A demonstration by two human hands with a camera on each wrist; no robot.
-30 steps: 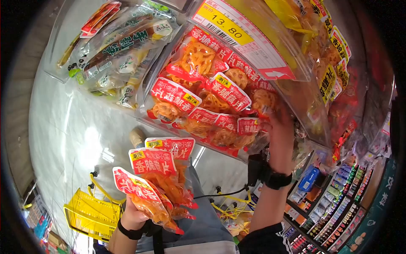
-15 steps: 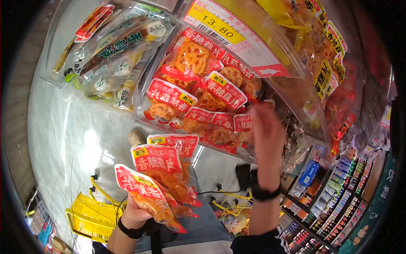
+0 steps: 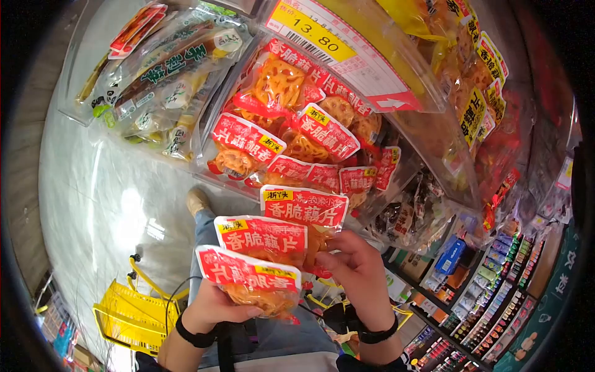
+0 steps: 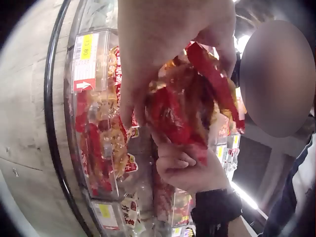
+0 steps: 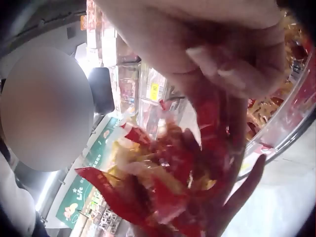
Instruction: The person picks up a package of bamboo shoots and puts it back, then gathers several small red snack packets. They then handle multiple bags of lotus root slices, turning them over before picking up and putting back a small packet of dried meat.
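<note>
My left hand holds several clear bags of orange lotus root slices with red-and-white labels, its thumb across the front bag. Behind that stand a middle bag and a rear bag, fanned upward. My right hand pinches the bags' right edge between thumb and fingers. The left wrist view looks past the left hand onto the bags' red lower ends. In the right wrist view, the right hand grips red plastic over the crinkled bags.
A clear bin of matching lotus bags stands ahead, with a price tag on a neighbouring bin. Long vegetable packs lie at left. A yellow basket stands low at left, and stocked shelves run along the right.
My right hand has come out of the bin, down to the bags in my left hand, and pinches their edge. The left hand has shifted right with the bags.
</note>
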